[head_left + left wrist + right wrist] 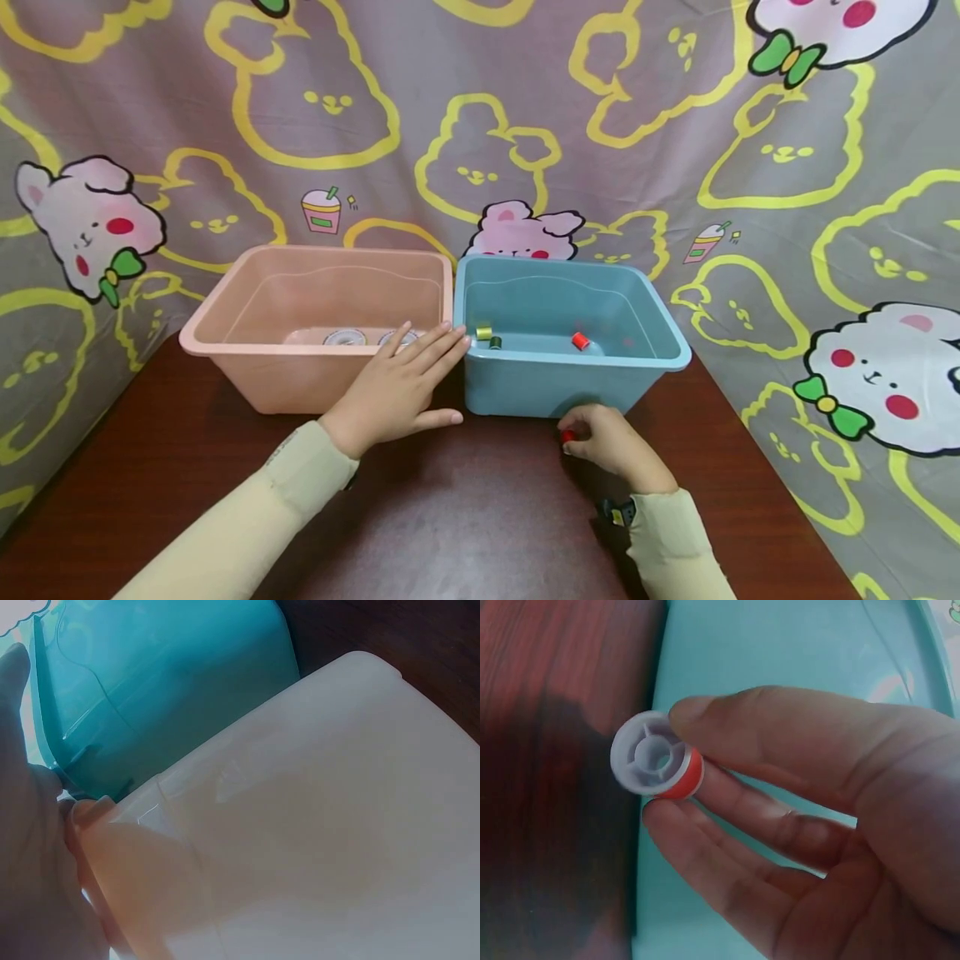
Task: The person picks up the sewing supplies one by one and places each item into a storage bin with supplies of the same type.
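Note:
Between thumb and fingertips, my right hand (611, 446) pinches a small spool of red thread (681, 780), its white hollow end showing in the right wrist view. That hand is low in front of the blue bin (555, 383). My left hand (401, 383) has its fingers extended over the front rims where the pink bin (322, 358) and the blue bin meet. Inside the blue bin lie another red spool (581, 341), a gold spool (483, 332) and a dark green spool (495, 342). Two white ring-shaped rolls lie in the pink bin, one roll (345, 337) partly hidden by its rim.
The two bins stand side by side at the back of a dark brown table (480, 517). A patterned curtain (480, 108) hangs right behind them and along both sides.

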Demonstrator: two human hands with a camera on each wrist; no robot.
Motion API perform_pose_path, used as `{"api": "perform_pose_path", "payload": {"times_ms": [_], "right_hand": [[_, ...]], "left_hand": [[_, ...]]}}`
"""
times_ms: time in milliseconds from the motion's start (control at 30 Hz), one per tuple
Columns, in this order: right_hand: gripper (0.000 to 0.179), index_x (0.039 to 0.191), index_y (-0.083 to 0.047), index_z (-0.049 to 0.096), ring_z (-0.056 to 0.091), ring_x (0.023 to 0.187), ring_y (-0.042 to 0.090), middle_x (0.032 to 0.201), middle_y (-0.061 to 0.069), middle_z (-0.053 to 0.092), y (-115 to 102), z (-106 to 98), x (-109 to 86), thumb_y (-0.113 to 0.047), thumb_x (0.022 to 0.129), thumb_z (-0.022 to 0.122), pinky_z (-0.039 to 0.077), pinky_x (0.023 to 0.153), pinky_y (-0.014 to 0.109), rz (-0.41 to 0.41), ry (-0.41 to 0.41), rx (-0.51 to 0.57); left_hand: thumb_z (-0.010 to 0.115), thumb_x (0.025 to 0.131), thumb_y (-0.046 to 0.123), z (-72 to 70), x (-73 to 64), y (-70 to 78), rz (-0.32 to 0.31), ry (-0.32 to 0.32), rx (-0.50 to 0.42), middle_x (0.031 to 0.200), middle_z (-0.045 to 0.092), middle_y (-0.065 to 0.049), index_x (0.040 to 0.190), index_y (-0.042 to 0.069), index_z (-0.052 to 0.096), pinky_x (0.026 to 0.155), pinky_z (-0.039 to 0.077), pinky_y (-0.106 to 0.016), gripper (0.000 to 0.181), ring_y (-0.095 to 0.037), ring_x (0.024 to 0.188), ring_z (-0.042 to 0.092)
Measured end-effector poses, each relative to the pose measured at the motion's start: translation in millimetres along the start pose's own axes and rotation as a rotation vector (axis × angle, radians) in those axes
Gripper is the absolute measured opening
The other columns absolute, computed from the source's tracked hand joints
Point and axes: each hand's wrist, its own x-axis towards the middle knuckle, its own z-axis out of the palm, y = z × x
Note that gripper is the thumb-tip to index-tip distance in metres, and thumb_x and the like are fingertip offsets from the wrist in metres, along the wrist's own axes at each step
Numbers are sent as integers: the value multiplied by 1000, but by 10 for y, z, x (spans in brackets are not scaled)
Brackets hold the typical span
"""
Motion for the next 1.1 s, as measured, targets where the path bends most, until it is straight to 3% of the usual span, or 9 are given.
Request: {"api": "perform_pose_path", "payload": {"times_ms": [333,1100], "right_hand": [[19,97,-2,75,64,82,14,92,1,68,-129,-37,-27,-2,80,83,57,72,30,-83,6,28],[20,99,-8,75,60,83,14,93,-2,66,-348,-122,-86,-7,82,84,56,73,36,-179,54,-40]], "left_hand": [[55,95,66,12,-8,-10,-2,3,3,168,22,-5,162,13,26,125,5,-53,90,-24,155,18],[58,94,64,-4,2,-16,1,2,-7,167,23,-6,162,12,26,124,9,-55,91,-26,155,19]]}}
